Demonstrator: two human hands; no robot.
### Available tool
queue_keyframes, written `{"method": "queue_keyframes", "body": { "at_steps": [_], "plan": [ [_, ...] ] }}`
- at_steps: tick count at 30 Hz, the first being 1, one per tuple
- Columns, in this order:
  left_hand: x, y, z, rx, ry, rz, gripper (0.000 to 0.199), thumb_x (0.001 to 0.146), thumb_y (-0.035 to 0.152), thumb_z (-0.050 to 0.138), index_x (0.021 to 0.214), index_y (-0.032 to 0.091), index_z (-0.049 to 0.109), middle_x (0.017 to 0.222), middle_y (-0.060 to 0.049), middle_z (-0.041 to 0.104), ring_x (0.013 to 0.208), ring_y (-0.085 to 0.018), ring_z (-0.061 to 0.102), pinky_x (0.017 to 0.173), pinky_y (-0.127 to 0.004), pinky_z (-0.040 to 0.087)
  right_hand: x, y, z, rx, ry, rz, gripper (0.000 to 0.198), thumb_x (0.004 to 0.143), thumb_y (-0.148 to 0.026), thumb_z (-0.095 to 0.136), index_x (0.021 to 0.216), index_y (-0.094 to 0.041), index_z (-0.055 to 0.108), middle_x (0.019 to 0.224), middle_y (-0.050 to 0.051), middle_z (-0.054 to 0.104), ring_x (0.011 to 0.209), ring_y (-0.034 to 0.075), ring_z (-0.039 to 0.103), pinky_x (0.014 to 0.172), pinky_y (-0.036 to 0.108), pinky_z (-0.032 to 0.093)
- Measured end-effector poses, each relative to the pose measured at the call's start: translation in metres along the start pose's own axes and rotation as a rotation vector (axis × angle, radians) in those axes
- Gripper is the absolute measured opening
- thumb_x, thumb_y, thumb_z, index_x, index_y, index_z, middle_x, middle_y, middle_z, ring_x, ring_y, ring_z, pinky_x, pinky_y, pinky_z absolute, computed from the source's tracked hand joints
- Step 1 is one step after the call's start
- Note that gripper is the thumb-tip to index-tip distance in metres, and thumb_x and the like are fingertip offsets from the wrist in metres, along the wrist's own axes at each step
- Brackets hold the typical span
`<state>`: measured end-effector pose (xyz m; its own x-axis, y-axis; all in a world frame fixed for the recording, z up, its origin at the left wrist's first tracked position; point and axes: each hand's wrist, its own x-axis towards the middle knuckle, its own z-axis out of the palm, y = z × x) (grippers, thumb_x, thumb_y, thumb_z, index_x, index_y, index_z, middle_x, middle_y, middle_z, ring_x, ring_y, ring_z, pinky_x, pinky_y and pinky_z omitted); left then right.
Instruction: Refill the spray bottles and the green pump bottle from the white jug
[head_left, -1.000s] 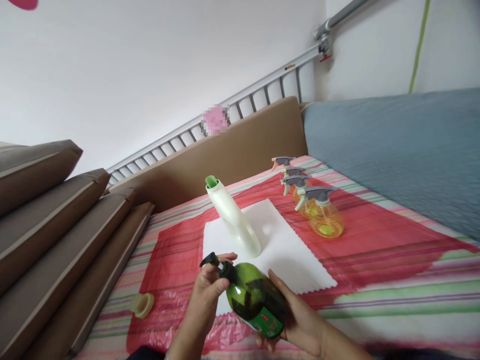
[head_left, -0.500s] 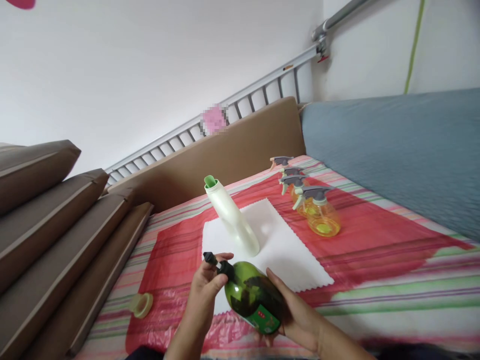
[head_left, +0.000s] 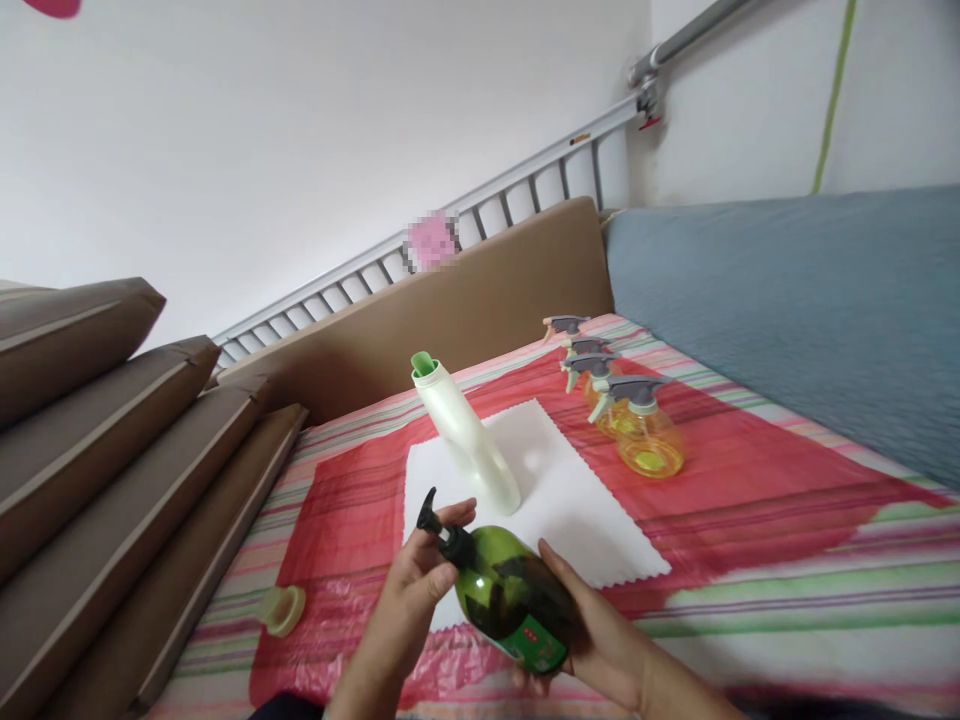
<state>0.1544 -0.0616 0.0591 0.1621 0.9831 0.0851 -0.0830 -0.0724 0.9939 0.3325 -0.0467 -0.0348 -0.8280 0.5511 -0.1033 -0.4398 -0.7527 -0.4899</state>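
In the head view, my right hand is wrapped round the body of a dark green pump bottle with a green label. The bottle is tilted, its black pump head toward the upper left. My left hand is around the pump's collar, thumb and fingers apart; whether they touch it I cannot tell. Just beyond, a pale green detergent bottle stands uncapped on a white cloth. A pale green cap lies to the left.
Several spray bottles with yellow liquid, the nearest a clear spray bottle, stand in a row at right. Red plastic sheeting covers part of the striped bedding. Brown cushions lean at left, and a blue padded surface borders the right.
The pump head has turned, its spout now pointing upward. My left thumb and fingers have spread away from the collar. My right hand keeps its grip on the bottle.
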Motion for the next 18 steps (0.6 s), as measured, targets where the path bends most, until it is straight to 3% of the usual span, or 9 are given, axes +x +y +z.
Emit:
{"method": "queue_keyframes", "body": {
  "at_steps": [4,6,11,18],
  "plan": [
    [0.007,-0.011,-0.002,-0.007,0.182,0.038,0.039,0.055,0.037,0.078,0.087,0.019,0.065,0.106,-0.01,0.065,0.099,-0.028,0.056,0.084,-0.037,0.042,0.0,0.001,0.002,-0.046,0.041,-0.061,0.064,0.084,-0.062,0.031,0.109,-0.01,0.058,0.085,0.014,0.069,0.061,0.021,0.066,0.049,0.027,0.046],
    [0.01,-0.014,-0.003,0.012,0.216,0.042,0.034,0.054,0.034,0.079,0.081,0.018,0.065,0.101,-0.009,0.067,0.091,-0.025,0.058,0.08,-0.035,0.044,-0.001,0.0,0.002,-0.054,0.056,-0.064,0.065,0.084,-0.063,0.031,0.109,-0.01,0.058,0.083,0.014,0.07,0.062,0.021,0.065,0.048,0.026,0.046],
    [0.01,-0.01,-0.002,0.051,0.167,0.029,0.033,0.056,0.036,0.076,0.083,0.017,0.068,0.101,-0.011,0.067,0.104,-0.031,0.054,0.087,-0.04,0.042,0.0,0.001,-0.001,0.025,0.054,-0.052,0.063,0.083,-0.063,0.032,0.112,-0.013,0.057,0.09,0.011,0.07,0.06,0.018,0.065,0.05,0.026,0.046],
    [0.014,-0.012,-0.015,0.094,0.112,-0.045,0.035,0.057,0.04,0.074,0.084,0.019,0.07,0.104,-0.011,0.068,0.117,-0.037,0.046,0.099,-0.05,0.034,0.021,0.012,-0.026,0.147,0.055,-0.027,0.07,0.075,-0.07,0.034,0.098,-0.01,0.062,0.088,0.011,0.069,0.079,0.02,0.063,0.074,0.033,0.046]
  ]
}}
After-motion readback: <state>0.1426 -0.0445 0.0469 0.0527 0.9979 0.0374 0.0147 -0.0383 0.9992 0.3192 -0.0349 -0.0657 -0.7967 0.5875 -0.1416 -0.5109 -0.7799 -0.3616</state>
